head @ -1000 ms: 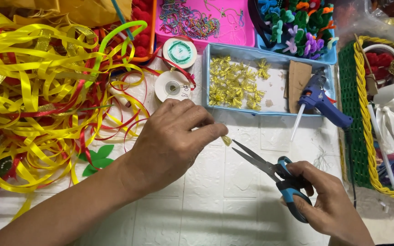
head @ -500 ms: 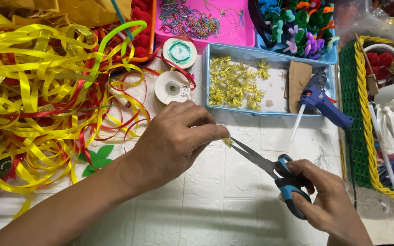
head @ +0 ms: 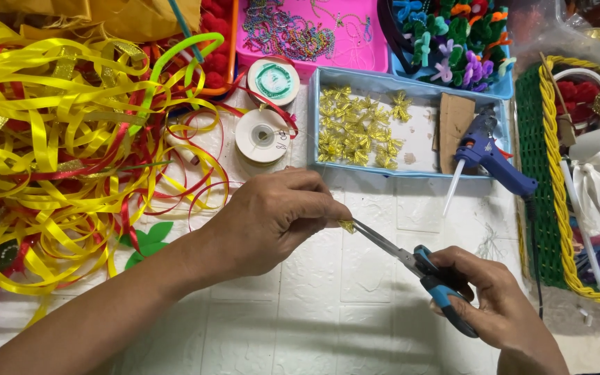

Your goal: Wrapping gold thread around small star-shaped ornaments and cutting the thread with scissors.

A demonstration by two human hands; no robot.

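Pointing up-left, scissors [head: 411,260] gripped by right hand [head: 494,305] meet gold piece [head: 346,226] pinched by left hand [head: 272,215].

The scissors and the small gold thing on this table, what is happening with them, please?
A person is trimming a small gold ribbon piece. The left hand pinches it between the fingertips, and the right hand holds blue-handled scissors with the blade tips at the piece. Behind the hands, a light blue tray holds many finished gold bows, and a blue glue gun rests on its right end. A heap of yellow and red ribbon lies at the left.
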